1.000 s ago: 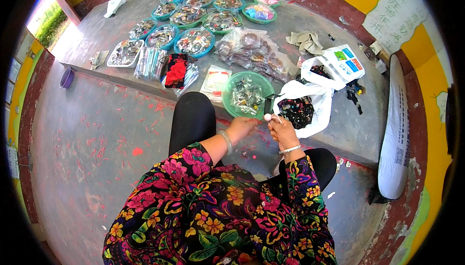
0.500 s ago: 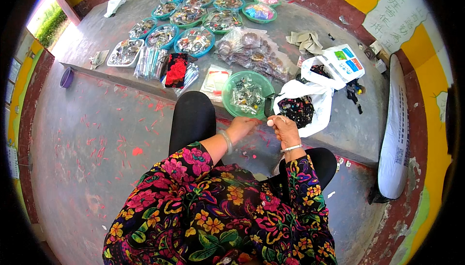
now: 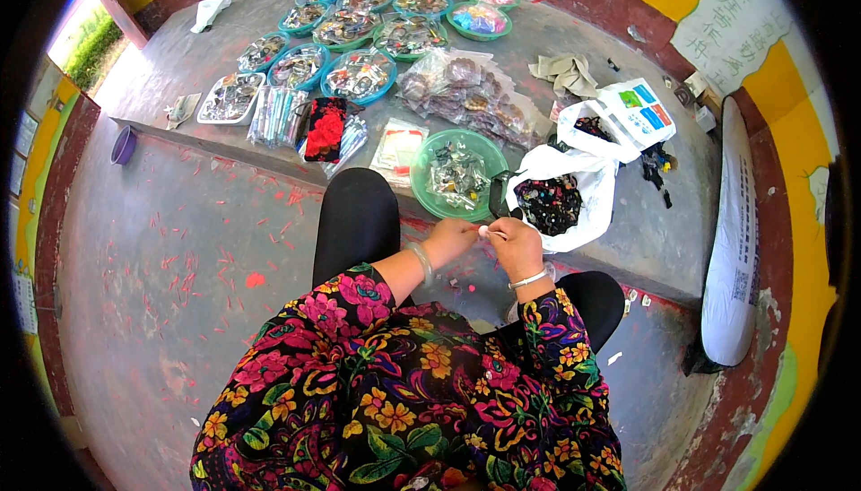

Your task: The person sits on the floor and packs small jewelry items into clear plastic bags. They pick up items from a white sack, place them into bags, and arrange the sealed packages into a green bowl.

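My left hand (image 3: pixel 449 241) is closed in a pinch in front of the green basin. Whatever lies between its fingertips is too small to make out. Close beside it, my right hand (image 3: pixel 517 249) grips a small round white piece (image 3: pixel 485 232) at its fingertips. The two hands' fingertips nearly meet. Just beyond them stands the green plastic basin (image 3: pixel 425 191) with small clear packets (image 3: pixel 459 175) in it. To its right, a white plastic bag (image 3: pixel 594 220) gapes over a heap of dark, multicoloured small items (image 3: pixel 549 205).
Several basins (image 3: pixel 359 76) of small goods crowd the raised ledge (image 3: pixel 269 14). Clear bags of brown round items (image 3: pixel 466 92), pen-like packets (image 3: pixel 276 116) and a red-and-black pouch (image 3: pixel 326 130) lie nearer. A long wrapped roll (image 3: pixel 728 249) leans at the right wall. A purple bowl (image 3: pixel 124 145) sits left.
My right hand has moved left with the white piece, bringing it up to my left fingertips. My left hand has stayed almost in place.
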### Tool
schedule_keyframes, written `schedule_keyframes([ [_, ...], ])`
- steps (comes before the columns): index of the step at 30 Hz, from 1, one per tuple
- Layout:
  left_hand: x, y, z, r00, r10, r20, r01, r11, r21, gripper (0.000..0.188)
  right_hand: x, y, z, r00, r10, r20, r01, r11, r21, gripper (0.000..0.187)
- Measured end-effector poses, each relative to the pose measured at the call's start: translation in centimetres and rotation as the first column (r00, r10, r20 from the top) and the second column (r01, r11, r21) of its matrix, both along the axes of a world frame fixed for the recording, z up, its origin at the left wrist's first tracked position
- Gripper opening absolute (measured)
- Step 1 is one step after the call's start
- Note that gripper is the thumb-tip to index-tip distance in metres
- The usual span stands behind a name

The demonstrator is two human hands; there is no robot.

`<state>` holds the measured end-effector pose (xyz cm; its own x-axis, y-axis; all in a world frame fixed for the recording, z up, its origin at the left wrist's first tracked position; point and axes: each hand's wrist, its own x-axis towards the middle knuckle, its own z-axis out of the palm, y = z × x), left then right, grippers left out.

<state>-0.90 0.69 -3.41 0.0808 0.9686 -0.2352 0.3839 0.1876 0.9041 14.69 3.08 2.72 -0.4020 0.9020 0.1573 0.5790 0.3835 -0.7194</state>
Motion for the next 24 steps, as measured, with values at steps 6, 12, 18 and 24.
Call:
schedule_keyframes([
  [6, -0.1, -0.1, -0.1, 0.996, -0.046, 0.075, 0.047, 0.999, -0.015, 0.025, -0.3, -0.4, 0.3, 0.988, -0.015, 0.154, -0.019, 0.975, 0.222, 0.013],
  [12, 0.3, -0.6, 0.6, 0.993, -0.087, 0.083, 0.078, 0.992, 0.098, 0.025, 0.1, 0.0, 0.6, 0.975, 0.034, 0.22, -0.074, 0.982, 0.173, 0.009],
  [18, 0.3, -0.4, 0.7, 0.973, -0.153, 0.171, 0.18, 0.972, -0.15, 0.027, 0.8, 0.6, -2.3, 0.965, 0.129, 0.227, -0.172, 0.968, 0.182, 0.01],
  [24, 0.2, -0.8, 1.2, 0.803, 0.117, 0.585, 0.181, 0.886, -0.426, 0.026, 1.4, 1.8, -2.9, 0.912, 0.364, 0.188, -0.344, 0.93, -0.128, 0.015],
])
